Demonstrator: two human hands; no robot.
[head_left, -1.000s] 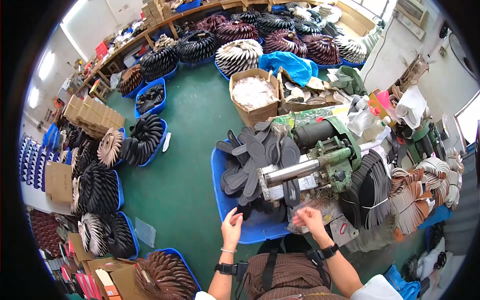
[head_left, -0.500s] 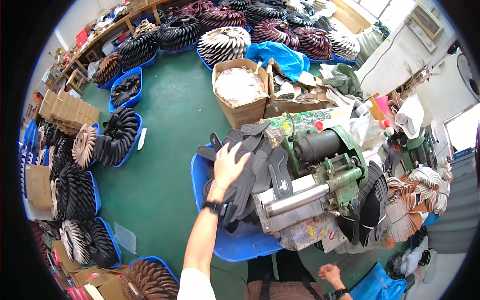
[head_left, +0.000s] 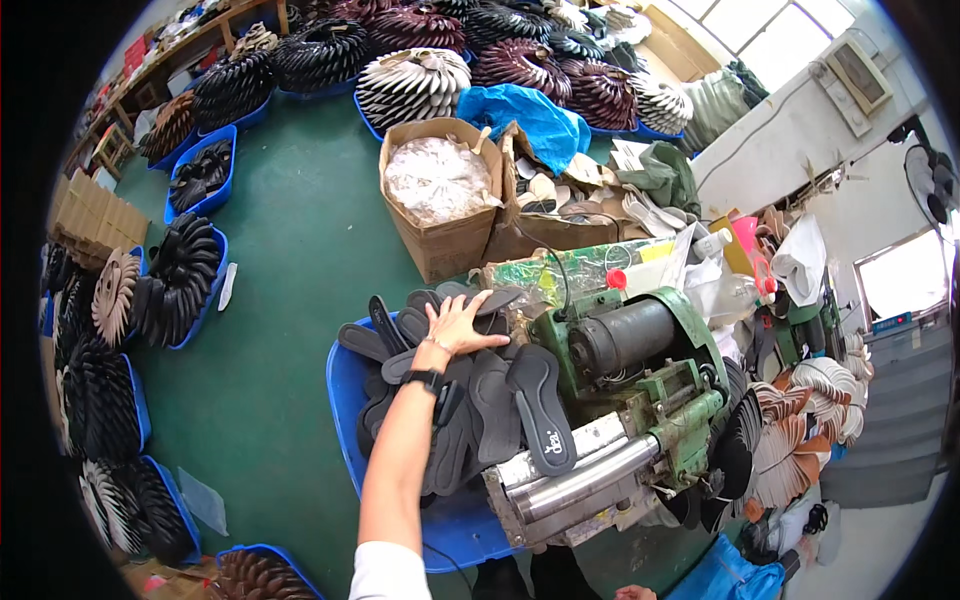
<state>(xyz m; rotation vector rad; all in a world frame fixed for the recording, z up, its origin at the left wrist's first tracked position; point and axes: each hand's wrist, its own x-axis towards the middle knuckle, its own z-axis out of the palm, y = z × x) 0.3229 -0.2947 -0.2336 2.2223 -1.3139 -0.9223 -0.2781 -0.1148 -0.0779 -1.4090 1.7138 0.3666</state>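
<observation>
Okay, from where I'm standing, left to right. Far left: black fanned stacks (head_left: pixel 172 285) in blue tubs along the green floor (head_left: pixel 270 330), neatly arranged, nobody handling them. Next, mid-left, a big blue bin (head_left: pixel 465 537) with loose dark grey insoles (head_left: pixel 492 410) heaped above its rim, lying at all angles, some overlapping.

Left hand (head_left: pixel 457 327) is on top of that heap, palm down, fingers spread, not closed on anything I can make out. Insoles lie under and just beside the fingertips. Behind: an open carton (head_left: pixel 440 235) of whitish material.

Right of the heap, one insole with a white mark (head_left: pixel 540 405) lies face up, lower end over the front edge of the green machine (head_left: pixel 690 400), beside its steel roller (head_left: pixel 590 475). Can't see anything fed under the roller.

Right hand (head_left: pixel 636 593) barely shows at the bottom edge; can't tell whether its fingers are open or closed.

Further right, tan and white fanned pieces (head_left: pixel 795 470).

Progress, my read: plenty of insoles left loose and unsorted; no finished stack of these grey ones that I'd vouch for. Can't tell which have been worked.
</observation>
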